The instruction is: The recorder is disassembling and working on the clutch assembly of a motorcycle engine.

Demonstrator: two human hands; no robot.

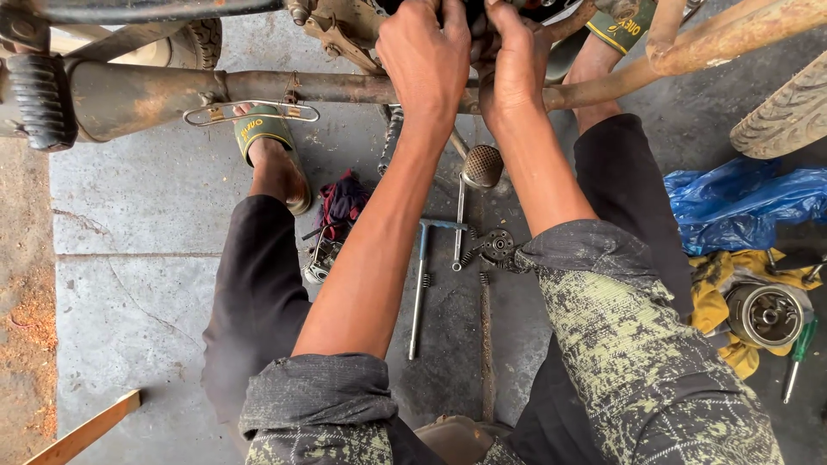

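- Both your hands are up at the far edge of the view, buried in the motorcycle engine [362, 26] just above the rusty exhaust pipe [284, 86].
- Your left hand [426, 60] is curled over the casing, fingers wrapped down tight on something. What they have hold of is hidden behind the knuckles, so I cannot tell.
- Your right hand [517, 65] presses in just beside it, the two hands touching. Its fingertips are tucked out of sight too, so I cannot tell what it grips or how far it is closed.
- To do this well, I'd judge you want wrists straight and an even squeeze from both sides, so the part does not cock sideways.
- Mind the kick lever pedal [482, 165] right under your forearms; it sits close enough to knock an elbow.
- Your T-handle wrench [420, 284] lies on the concrete floor [138, 258] between your knees, near you and within reach.
- The small round clutch part [497, 245] and loose springs [469, 256] lie just right of the wrench; keep your knees off them.
- Far right, a metal drum housing [765, 314] rests on a yellow cloth [711, 297] beside a green screwdriver [799, 353], well apart from your hands.
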